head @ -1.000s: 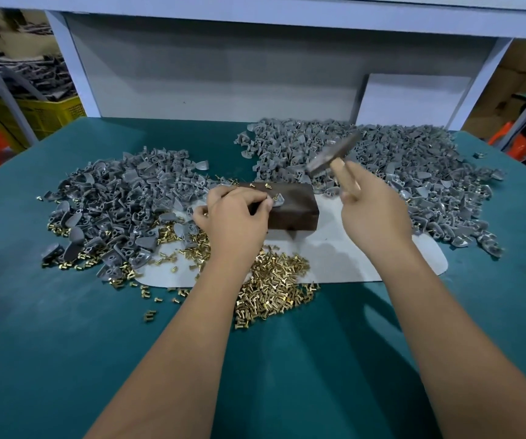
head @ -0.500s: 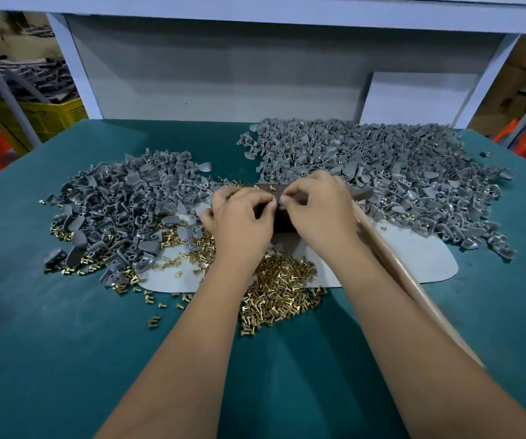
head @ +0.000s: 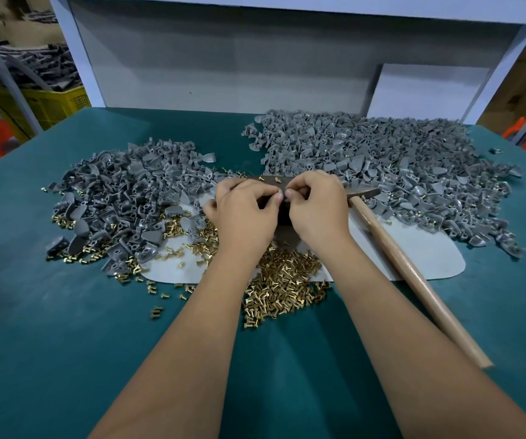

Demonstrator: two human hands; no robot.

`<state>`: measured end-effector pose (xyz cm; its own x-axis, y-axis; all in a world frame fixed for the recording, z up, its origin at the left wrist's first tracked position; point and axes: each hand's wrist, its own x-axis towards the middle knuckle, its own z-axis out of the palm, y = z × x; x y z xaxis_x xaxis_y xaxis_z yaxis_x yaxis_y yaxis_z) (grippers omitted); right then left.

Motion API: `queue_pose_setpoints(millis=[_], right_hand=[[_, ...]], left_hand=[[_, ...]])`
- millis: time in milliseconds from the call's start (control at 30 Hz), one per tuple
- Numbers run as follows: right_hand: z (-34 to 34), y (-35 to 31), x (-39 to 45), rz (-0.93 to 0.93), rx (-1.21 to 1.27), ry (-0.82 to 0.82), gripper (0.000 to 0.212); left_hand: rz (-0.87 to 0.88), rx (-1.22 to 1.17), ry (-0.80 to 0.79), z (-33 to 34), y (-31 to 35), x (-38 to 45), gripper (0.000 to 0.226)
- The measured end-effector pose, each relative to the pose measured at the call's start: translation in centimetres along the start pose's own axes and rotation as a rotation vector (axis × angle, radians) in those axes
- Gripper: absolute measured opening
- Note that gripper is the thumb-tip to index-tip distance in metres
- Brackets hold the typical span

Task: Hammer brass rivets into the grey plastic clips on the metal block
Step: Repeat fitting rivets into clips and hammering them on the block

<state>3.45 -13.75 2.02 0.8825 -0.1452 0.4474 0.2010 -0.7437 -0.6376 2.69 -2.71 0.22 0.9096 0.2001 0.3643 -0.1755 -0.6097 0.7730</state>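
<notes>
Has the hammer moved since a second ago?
Yes. The hammer has come down from above the metal block and now lies on the table beside the right hand.

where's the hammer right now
In the head view the hammer lies on the table to the right of the right hand, head by the metal block, wooden handle running toward the near right.

A teal surface (head: pixel 65 359) carries a pale rounded mat (head: pixel 420 251). Behind it stands a grey back panel (head: pixel 223 71) with a white board (head: pixel 426 90) leaning against it. Far left, a yellow crate (head: pixel 55 103) holds dark grey parts.
</notes>
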Motion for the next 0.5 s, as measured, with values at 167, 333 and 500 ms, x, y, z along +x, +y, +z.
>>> queue_pose_setpoints(millis=[167,333,500], right_hand=[[0.13,0.09,0.06,-0.016,-0.009,0.000,0.018],[0.02,0.10,0.07,-0.021,-0.014,-0.002,0.018],[-0.06,-0.16,0.54,-0.039,-0.078,-0.044,0.019]], left_hand=[[0.000,-0.015,-0.014,-0.03,0.03,0.02,0.013],[-0.003,-0.032,-0.023,-0.05,0.03,0.08,0.014],[0.009,-0.029,-0.028,-0.04,0.09,0.12,0.015]])
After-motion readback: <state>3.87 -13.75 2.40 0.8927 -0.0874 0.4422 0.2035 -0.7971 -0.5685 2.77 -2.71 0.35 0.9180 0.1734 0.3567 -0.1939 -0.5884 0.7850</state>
